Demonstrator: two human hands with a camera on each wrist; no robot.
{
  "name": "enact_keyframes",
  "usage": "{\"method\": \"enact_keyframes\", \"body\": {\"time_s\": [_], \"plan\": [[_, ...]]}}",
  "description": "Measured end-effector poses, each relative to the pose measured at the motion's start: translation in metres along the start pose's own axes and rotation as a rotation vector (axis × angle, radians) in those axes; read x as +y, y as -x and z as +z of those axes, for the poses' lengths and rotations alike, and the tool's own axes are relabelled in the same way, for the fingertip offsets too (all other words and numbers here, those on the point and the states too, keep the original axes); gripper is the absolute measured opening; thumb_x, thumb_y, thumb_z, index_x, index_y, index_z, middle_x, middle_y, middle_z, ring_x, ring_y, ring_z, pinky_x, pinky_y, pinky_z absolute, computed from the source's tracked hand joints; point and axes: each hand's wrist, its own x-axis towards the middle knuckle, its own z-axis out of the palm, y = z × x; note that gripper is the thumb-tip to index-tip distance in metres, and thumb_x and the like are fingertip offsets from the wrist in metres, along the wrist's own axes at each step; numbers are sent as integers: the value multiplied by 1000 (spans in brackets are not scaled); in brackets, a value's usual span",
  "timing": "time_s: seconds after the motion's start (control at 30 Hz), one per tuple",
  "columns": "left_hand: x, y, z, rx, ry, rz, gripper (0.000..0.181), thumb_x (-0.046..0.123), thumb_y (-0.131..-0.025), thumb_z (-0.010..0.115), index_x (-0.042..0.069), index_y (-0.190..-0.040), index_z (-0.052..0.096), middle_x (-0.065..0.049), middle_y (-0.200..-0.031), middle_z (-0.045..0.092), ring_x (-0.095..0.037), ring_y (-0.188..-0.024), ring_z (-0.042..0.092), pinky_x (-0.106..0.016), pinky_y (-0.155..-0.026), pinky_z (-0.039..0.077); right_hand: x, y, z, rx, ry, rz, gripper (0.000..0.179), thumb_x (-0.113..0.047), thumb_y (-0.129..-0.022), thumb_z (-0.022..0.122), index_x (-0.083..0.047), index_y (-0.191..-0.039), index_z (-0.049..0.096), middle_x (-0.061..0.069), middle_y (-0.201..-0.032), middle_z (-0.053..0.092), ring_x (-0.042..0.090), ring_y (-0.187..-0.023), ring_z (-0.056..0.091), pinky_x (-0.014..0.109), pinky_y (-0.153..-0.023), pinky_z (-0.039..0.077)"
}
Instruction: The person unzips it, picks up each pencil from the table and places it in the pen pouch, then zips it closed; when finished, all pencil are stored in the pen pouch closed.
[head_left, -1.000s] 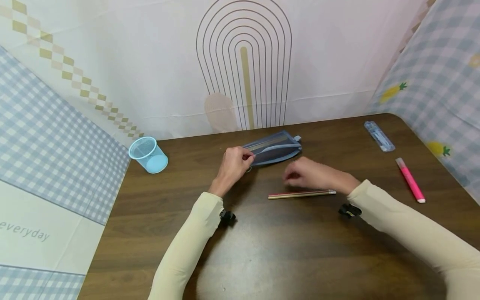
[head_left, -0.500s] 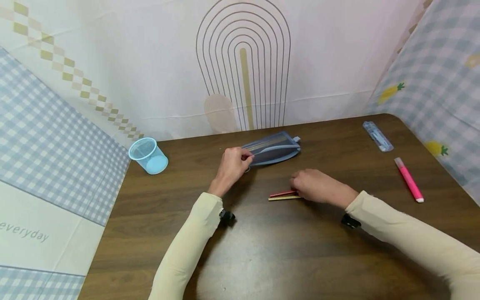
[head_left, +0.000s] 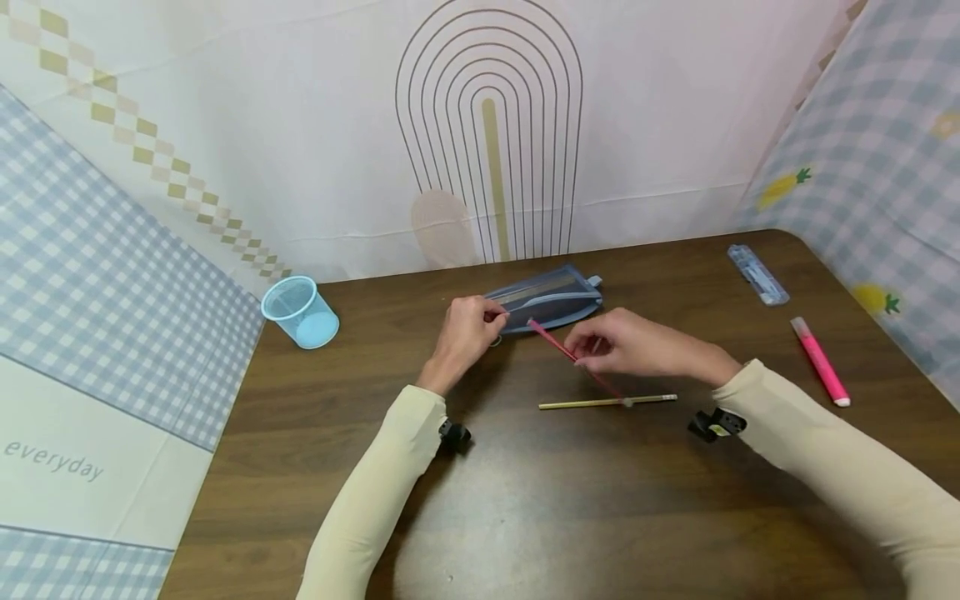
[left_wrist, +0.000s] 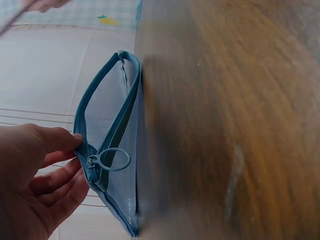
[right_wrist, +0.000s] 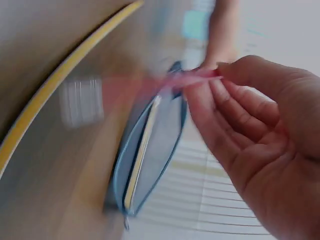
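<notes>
My left hand (head_left: pixel 467 329) pinches the near-left end of a see-through pencil pouch (head_left: pixel 558 317) with blue trim, beside its zipper. The left wrist view shows the zipper undone, the mouth gaping, and a ring pull (left_wrist: pixel 114 170) hanging at that end. My right hand (head_left: pixel 632 340) holds a red pencil (head_left: pixel 553 342) between thumb and fingers, tilted above the table in front of the pouch. Blurred in the right wrist view, its ferrule (right_wrist: pixel 82 102) points away from the hand. A yellow pencil (head_left: pixel 577 405) lies on the table below it.
A light-blue mesh pen cup (head_left: pixel 300 311) stands at the back left. On the right lie a pink highlighter (head_left: pixel 821 362) and a clear blue case (head_left: pixel 757 273). Patterned cloth hangs behind and at both sides of the brown table (head_left: pixel 540 500).
My right hand came down to the two pencils, took the red one and raised it toward the pouch. The yellow pencil stayed on the table. My left hand kept its place on the pouch.
</notes>
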Motion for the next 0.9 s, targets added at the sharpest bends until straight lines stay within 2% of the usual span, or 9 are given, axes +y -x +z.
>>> {"method": "enact_keyframes", "body": {"time_s": [0.1, 0.23, 0.3, 0.37, 0.5, 0.6, 0.7, 0.9], "plan": [[0, 0, 0, 4, 1, -2, 14, 19, -94, 71, 11, -93, 82, -3, -88, 78, -11, -74, 66, -26, -68, 55, -2, -3, -3, -30, -414, 93, 19, -10, -96, 68, -2, -112, 70, 6, -102, 75, 15, -90, 72, 38, -83, 61], [0, 0, 0, 6, 0, 0, 14, 19, -94, 71, 10, -93, 82, -3, -87, 78, -11, -74, 67, -26, -67, 55, 3, -7, 3, -45, -1026, 309, 32, -7, -101, 60, 9, -128, 59, 12, -116, 73, 23, -104, 73, 42, -95, 56], [0, 0, 1, 7, -10, 5, 14, 19, -94, 71, 11, -93, 82, -2, -87, 78, -10, -74, 67, -26, -67, 55, 9, -10, 10, -46, -1233, 396, 29, -5, -103, 54, 8, -128, 59, 13, -117, 73, 23, -106, 73, 39, -97, 55], [0, 0, 1, 9, -13, 7, 14, 20, -94, 71, 11, -92, 82, -2, -86, 78, -10, -74, 67, -26, -67, 54, 15, -13, 18, -41, -1382, 468, 25, -3, -105, 48, 5, -123, 62, 14, -114, 74, 23, -105, 73, 38, -97, 56], [0, 0, 0, 16, -10, 6, 14, 20, -94, 71, 12, -92, 82, -1, -86, 78, -10, -74, 66, -27, -68, 54, 29, -24, 29, 14, -1531, 560, 27, -1, -106, 43, 0, -105, 70, 15, -104, 76, 22, -99, 74, 33, -92, 58], [1, 1, 0, 15, -2, 1, 14, 20, -94, 71, 11, -92, 82, -1, -86, 78, -10, -74, 66, -27, -68, 55, 38, -32, 32, 89, -1587, 607, 29, 0, -105, 44, 0, -98, 72, 15, -99, 76, 22, -94, 75, 31, -89, 59], [1, 1, 0, 12, 0, -5, 14, 20, -94, 71, 11, -92, 82, -2, -86, 78, -10, -74, 66, -26, -68, 54, 47, -40, 31, 162, -1636, 650, 28, 2, -104, 45, 2, -96, 72, 18, -96, 76, 23, -92, 76, 31, -88, 60], [1, 1, 1, 14, -1, -3, 14, 20, -93, 72, 11, -91, 82, -1, -87, 78, -11, -75, 68, -28, -70, 56, 59, -54, 28, 223, -1683, 690, 26, 3, -103, 45, 5, -94, 70, 21, -94, 76, 26, -90, 76, 31, -91, 58]]}}
